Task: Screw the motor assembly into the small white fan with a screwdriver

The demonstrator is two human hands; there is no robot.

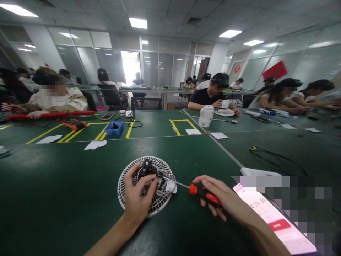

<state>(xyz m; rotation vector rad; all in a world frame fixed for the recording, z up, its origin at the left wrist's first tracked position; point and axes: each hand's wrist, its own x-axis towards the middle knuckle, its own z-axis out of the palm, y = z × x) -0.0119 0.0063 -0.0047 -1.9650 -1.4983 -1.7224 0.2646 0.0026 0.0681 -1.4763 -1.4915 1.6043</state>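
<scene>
A white round fan grille lies on the green table in front of me, with a black fan motor and a bundle of pale wires on it. My left hand has its fingers and thumb closed round the motor. In my right hand is a red and black screwdriver, held by its handle. Its shaft points left and its tip meets the side of the motor near my left fingertips. The exact contact point is hidden.
A smartphone with a lit screen lies at the right. Further back are a blue tray, an orange-black meter, a white fan body, paper sheets and a black cable. Several people sit at tables beyond.
</scene>
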